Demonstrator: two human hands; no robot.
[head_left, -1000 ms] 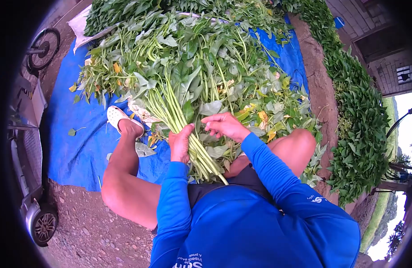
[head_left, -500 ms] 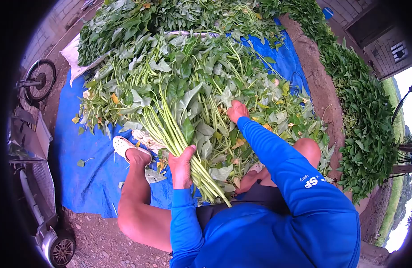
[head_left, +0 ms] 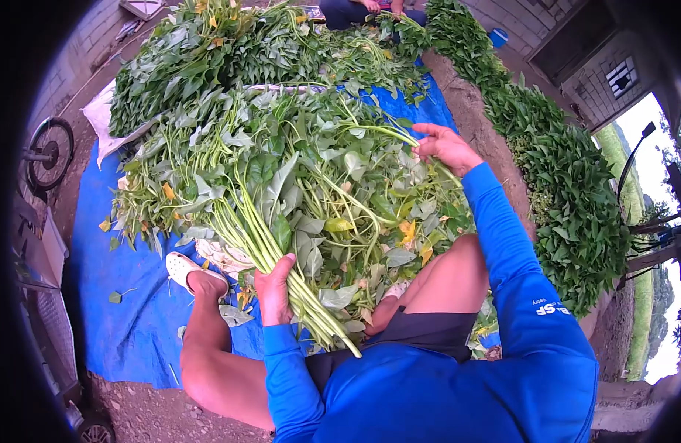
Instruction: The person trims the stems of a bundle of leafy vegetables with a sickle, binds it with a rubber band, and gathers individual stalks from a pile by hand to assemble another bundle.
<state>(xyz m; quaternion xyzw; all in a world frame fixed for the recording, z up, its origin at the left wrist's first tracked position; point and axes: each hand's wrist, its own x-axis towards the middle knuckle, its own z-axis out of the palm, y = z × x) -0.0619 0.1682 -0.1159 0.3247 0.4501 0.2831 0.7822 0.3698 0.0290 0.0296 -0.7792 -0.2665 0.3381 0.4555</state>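
My left hand [head_left: 275, 292] is closed around a thick bunch of water spinach [head_left: 263, 236]. Its pale green stems point down toward my lap, and the leaves spread over the heap. Out to the right, my right hand [head_left: 445, 148] pinches a few water spinach stems [head_left: 388, 133], whose leafy ends trail left onto the pile. Between and beyond my hands lies a wide heap of loose water spinach [head_left: 303, 140], with some yellow leaves [head_left: 408, 230] mixed in.
A blue tarp [head_left: 126, 295] lies under the heap. More stacked greens [head_left: 178, 74] are at the back, and a long leafy row [head_left: 569, 199] runs along the right. Another person [head_left: 370, 11] sits at the far end. A wheel [head_left: 51, 153] stands at left.
My right hand has risen out of the heap and moved right, now with stems in its fingers. The left hand keeps its bunch. The view has tilted up, bringing another person into sight.
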